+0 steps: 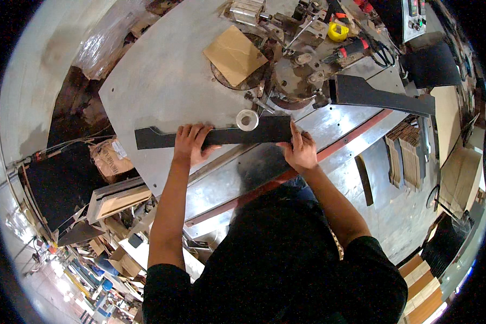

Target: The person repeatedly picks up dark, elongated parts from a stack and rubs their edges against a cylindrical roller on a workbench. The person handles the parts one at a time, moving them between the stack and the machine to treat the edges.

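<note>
Clasping the black board point(229, 136) with left hand point(191, 144) toward its left end, right hand point(301, 151) on its right end; stretched left to right over the table point(167, 86), beside the white ring point(247, 120).

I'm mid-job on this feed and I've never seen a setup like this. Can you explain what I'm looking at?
There's no robot here: these are a person's bare hands, seen from above by a head-worn fisheye camera, so straight edges bend. Picture left is the person's left. The left hand grips a long dark piece left of its middle; the right hand holds its right end. A pale ring-shaped part sits at its far edge. On the grey metal table lie a brown square sheet and, rightward, another dark shaped piece.
</note>
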`<state>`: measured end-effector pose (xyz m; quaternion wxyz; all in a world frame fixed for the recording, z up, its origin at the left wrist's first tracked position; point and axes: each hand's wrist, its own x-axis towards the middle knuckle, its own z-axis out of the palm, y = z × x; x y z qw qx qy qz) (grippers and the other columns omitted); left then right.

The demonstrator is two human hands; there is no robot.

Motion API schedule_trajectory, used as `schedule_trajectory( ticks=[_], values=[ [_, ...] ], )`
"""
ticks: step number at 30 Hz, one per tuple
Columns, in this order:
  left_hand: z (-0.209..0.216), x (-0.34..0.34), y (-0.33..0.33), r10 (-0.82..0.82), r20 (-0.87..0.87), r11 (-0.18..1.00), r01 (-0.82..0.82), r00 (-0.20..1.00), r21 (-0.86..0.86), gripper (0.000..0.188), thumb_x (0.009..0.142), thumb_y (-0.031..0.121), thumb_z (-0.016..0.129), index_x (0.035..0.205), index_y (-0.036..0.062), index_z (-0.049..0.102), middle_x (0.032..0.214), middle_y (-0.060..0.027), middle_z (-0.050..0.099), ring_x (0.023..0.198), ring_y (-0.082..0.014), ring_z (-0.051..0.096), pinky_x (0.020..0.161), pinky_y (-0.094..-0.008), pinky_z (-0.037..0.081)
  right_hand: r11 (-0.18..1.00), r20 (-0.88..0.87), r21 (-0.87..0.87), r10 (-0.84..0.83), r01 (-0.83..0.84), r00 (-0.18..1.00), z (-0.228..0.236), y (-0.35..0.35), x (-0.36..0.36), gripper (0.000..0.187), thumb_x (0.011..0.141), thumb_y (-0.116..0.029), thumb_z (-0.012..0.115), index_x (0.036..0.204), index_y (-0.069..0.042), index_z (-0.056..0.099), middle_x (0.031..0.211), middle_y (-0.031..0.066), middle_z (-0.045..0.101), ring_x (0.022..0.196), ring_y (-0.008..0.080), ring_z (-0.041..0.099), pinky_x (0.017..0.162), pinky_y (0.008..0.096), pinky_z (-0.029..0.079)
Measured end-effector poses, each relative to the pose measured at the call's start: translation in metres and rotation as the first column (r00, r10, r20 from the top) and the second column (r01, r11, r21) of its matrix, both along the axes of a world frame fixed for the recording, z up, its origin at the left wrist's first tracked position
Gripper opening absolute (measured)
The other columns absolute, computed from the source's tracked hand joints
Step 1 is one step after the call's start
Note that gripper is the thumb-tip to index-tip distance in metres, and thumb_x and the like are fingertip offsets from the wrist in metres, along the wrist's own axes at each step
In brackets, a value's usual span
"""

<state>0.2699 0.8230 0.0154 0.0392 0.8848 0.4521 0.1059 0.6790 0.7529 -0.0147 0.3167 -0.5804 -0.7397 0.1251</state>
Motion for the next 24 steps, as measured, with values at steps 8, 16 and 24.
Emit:
schedule_trajectory(
  ticks=[8, 16, 24],
  values=[
    [0.021, -0.012, -0.032, 0.151, -0.076, 0.985, -0.157, 0.986, -0.075, 0.067, 0.091, 0.055, 0.086, 0.145, 0.0193, 0.072, 0.140, -0.0066, 0.071, 0.127, -0.0359, 0.066, 0.111, -0.0569, 0.050, 0.998, 0.039, -0.028, -0.056, 0.057, 0.998, 0.002, -0.020, -0.031, 0.087, 0.089, -0.027, 0.094, 0.161, 0.005, 0.055, 0.073, 0.0122, 0.070, 0.067, 0.0356, 0.069, 0.079, 0.0462, 0.058],
    [0.020, -0.097, -0.079, 0.412, -0.048, 0.905, -0.415, 0.910, -0.093, 0.076, 0.089, 0.031, 0.091, 0.157, 0.0164, 0.062, 0.155, -0.0079, 0.066, 0.151, -0.0320, 0.056, 0.131, -0.0549, 0.039, 0.972, 0.099, -0.148, -0.167, 0.180, 0.981, 0.008, -0.028, -0.068, 0.082, 0.090, -0.029, 0.091, 0.161, -0.004, 0.060, 0.083, 0.0154, 0.078, 0.072, 0.0372, 0.074, 0.083, 0.0466, 0.059],
    [0.020, -0.132, -0.102, 0.389, 0.057, 0.914, -0.377, 0.920, -0.151, 0.075, 0.087, 0.032, 0.093, 0.153, 0.0134, 0.062, 0.156, -0.0093, 0.063, 0.149, -0.0368, 0.056, 0.129, -0.0558, 0.041, 0.973, 0.206, -0.084, -0.193, 0.214, 0.959, 0.005, -0.030, -0.087, 0.073, 0.095, -0.033, 0.085, 0.163, -0.016, 0.063, 0.081, 0.0166, 0.078, 0.072, 0.0358, 0.076, 0.084, 0.0471, 0.059]
  ],
)
